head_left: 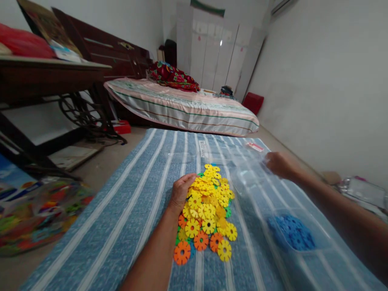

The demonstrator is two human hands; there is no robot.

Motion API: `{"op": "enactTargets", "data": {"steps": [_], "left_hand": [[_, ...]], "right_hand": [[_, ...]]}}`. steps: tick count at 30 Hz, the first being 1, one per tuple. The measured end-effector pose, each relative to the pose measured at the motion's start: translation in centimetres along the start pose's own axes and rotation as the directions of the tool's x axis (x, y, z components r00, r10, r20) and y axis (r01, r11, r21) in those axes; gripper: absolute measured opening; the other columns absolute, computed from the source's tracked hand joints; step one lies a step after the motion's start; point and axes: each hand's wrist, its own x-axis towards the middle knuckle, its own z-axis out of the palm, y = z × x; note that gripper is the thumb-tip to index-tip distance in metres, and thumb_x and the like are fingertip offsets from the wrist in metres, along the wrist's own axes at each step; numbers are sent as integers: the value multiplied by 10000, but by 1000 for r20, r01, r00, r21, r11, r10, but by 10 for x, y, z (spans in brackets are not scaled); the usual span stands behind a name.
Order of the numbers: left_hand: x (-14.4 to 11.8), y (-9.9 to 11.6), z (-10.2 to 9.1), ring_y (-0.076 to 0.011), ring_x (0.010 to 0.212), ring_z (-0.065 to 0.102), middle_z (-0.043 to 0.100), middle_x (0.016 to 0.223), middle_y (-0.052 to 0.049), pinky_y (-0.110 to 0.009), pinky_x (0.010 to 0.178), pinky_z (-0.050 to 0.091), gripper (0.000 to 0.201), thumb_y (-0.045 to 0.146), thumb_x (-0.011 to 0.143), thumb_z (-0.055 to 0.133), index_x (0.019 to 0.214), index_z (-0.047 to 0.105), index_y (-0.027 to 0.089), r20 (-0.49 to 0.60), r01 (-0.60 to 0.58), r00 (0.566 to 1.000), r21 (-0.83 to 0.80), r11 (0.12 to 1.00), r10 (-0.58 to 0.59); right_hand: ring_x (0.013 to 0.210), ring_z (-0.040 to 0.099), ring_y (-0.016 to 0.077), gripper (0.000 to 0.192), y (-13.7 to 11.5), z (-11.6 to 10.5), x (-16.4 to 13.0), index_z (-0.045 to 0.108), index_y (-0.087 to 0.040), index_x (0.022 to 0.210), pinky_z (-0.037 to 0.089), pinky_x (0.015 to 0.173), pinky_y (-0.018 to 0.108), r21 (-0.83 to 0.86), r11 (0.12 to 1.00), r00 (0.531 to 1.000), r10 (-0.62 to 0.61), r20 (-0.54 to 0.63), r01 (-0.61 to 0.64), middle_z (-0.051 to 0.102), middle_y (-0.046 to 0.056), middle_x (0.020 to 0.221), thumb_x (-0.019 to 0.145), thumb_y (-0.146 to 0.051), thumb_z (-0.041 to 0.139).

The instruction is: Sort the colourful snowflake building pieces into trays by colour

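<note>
So at the big end we've got a white wardrobe [218,56] against the back wall, then a bed [182,107] with a striped cover in front of it. Closest to us is a blue cloth with white stripes [130,190], and that's where everything in hand is. Off to the left there's a dark table [45,68] with a treadle-style base, and below it a see-through bundle of colourful bits [51,214] on the floor.

Our main thing, a heap of notched plastic discs [209,194], sits mid-cloth, mostly yellow on top with orange and some green toward the edges. Right of it, under our right forearm, is a clear tub [319,241] with blue pieces [292,232] inside.

Our right hand [279,165] has its fingers clenched on some clear plastic [250,176], too blurry for us to say what. Our left hand [183,188] leans on the heap's left side, fingertips touching it; we can't tell if they're pinching a disc. Smallest of all, one orange disc [182,253] lies at the heap's near left corner.
</note>
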Motion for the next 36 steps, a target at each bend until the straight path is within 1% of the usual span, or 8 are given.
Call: {"op": "enactTargets", "data": {"steps": [4,10,17,21,24,28,34,36], "left_hand": [[0,2,1,-193,710,657,722,783,-32,-266,649,495,436,451,516,802,838,715,170,-13,6,1000,-9,1000,-6],[0,3,1,-188,718,667,730,802,-38,-276,686,519,450,441,523,815,855,711,156,-7,21,1000,-14,1000,-21],[2,4,0,-208,721,679,725,785,-44,-278,646,527,464,440,522,814,868,702,151,-30,12,999,7,1000,-12],[1,5,1,-203,707,678,723,770,-39,-277,635,530,480,439,512,812,887,705,159,-23,27,999,9,1000,-26],[1,3,2,-196,725,674,729,805,-44,-274,664,534,442,429,504,816,839,711,161,-40,0,999,-5,1000,-1],[0,1,1,-194,718,667,722,780,-38,-270,661,518,434,457,517,807,824,711,165,-29,-5,1000,14,1000,5],[-1,-1,-2,-195,726,666,715,758,-32,-263,659,496,446,462,531,794,856,723,165,-7,-27,1000,39,999,28],[-1,-2,-3,-190,726,665,715,759,-29,-260,662,492,435,447,541,790,867,728,166,-12,-39,999,40,998,40]], "right_hand": [[399,550,127,184,50,28,-11,641,-120,851,395,415,211,224,964,963,87,254,-146,582,24,545,731,-108,501],[358,536,113,244,80,59,-21,620,-90,978,389,346,202,398,865,924,167,343,-304,613,17,596,773,-189,533],[491,603,161,442,133,63,-34,633,-111,888,420,420,217,143,949,930,231,286,-280,594,56,574,811,-544,590],[473,616,191,512,161,84,-82,609,-133,912,450,388,264,258,844,770,250,586,-471,659,96,673,760,-621,595],[436,596,177,515,169,107,-121,577,-155,950,428,366,240,465,739,757,92,647,-487,652,83,613,733,-621,601],[311,479,132,398,153,107,-146,533,-174,809,334,294,219,501,730,779,69,624,-465,590,58,494,762,-569,527],[336,461,127,264,63,37,-123,572,-174,877,342,315,221,398,885,823,-31,567,-241,549,14,481,779,-413,523],[392,509,130,205,26,16,-105,589,-170,879,355,379,218,318,944,887,-71,456,-88,586,31,542,826,-321,461]]}}
